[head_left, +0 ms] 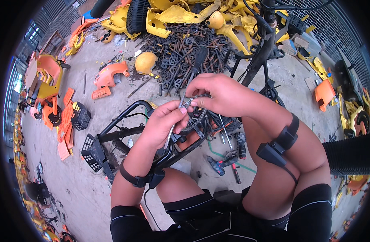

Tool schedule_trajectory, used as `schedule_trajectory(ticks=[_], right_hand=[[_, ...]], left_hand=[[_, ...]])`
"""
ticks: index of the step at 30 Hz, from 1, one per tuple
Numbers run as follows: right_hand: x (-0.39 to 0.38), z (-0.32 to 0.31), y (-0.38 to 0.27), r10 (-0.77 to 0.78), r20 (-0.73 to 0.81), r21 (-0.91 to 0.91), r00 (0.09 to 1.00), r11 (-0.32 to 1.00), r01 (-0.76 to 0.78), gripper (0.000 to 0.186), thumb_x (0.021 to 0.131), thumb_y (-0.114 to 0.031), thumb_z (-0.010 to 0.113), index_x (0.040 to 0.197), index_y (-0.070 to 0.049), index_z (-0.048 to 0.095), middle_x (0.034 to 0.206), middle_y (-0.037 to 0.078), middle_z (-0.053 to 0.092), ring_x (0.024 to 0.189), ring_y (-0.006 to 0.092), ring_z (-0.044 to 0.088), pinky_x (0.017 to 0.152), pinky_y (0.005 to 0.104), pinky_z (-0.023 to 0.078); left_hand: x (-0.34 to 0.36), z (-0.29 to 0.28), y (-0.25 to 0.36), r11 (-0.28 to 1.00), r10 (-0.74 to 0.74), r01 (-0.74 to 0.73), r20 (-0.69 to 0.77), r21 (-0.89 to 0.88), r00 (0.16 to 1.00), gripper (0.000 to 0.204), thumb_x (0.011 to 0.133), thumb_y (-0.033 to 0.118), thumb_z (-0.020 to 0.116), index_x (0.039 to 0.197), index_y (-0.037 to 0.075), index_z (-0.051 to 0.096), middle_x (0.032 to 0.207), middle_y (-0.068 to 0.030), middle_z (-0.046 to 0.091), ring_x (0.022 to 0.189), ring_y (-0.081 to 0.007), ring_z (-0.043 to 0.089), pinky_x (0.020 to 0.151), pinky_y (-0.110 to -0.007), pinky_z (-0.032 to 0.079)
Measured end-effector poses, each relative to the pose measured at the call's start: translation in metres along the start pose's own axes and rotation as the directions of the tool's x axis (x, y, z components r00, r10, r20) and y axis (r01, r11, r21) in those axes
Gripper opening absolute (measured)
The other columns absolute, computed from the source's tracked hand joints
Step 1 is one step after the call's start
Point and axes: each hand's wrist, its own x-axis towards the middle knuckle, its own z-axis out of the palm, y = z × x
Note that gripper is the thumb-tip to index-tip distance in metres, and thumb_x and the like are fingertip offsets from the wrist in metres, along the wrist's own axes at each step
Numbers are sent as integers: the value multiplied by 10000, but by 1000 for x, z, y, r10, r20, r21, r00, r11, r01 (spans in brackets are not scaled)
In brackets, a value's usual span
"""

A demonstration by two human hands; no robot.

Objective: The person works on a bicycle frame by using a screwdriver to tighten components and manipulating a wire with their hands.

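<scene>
Both hands meet over a black tubular vehicle frame (130,108) in front of me. My left hand (164,121) is closed, thumb and forefinger pinching a metal chain (202,114) at its upper end. From the other side my right hand (217,90) pinches the same chain, fingers curled. A screwdriver (198,60) with a black handle slants between the hands, its handle pointing away from me and its shaft passing along my left fingers. Which hand bears its weight is hard to tell. The chain hangs down toward the frame; its lower part is partly hidden.
A cordless drill (222,163) and a second power tool (240,145) lie on the floor between my legs. Beyond my hands is a heap of rusty crank parts (185,56), with yellow plastic panels (181,14) behind. A black basket (81,115) and orange panels (110,75) lie left.
</scene>
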Motion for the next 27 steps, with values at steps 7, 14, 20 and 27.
schedule_trajectory(ticks=[7, 14, 20, 27], right_hand=[[-4, -5, 5, -172, -210, -323, 962, 941, 98, 462, 807, -113, 728, 1251, -59, 615, 1291, 151, 589, 1307, 347, 461, 1065, 461, 366], [6, 2, 19, -20, -32, -327, 999, 945, 9, 196, 894, -166, 625, 1068, -89, 674, 920, 111, 699, 1008, 315, 636, 939, 463, 452], [5, -26, 2, 342, -154, 61, 927, 940, -337, 364, 1031, -369, 542, 1026, -17, 635, 689, 128, 602, 635, 248, 592, 634, 398, 473], [-16, -49, -23, 350, 180, 321, 919, 863, -391, 394, 1069, -374, 487, 1115, -39, 689, 518, -39, 470, 511, 25, 441, 496, 222, 329]], left_hand=[[-4, 3, 2, 986, -14, -2, 95, 167, 995, 213, 1004, 163, 568, 1124, 8, 654, 752, 10, 592, 609, -31, 481, 542, -184, 374], [-4, 3, 0, 962, 70, -39, 108, -271, 992, 509, 1070, 446, 402, 1108, -11, 624, 673, -49, 550, 506, -102, 412, 522, -234, 345], [0, -10, 2, 927, 190, -184, -14, -328, 982, 445, 1077, 366, 419, 1244, -20, 565, 811, -60, 576, 598, -129, 465, 568, -258, 366], [3, -10, -4, 900, 305, -329, -126, -286, 944, 364, 1059, 241, 507, 1324, -4, 549, 1016, -44, 623, 867, -151, 556, 735, -289, 449]])
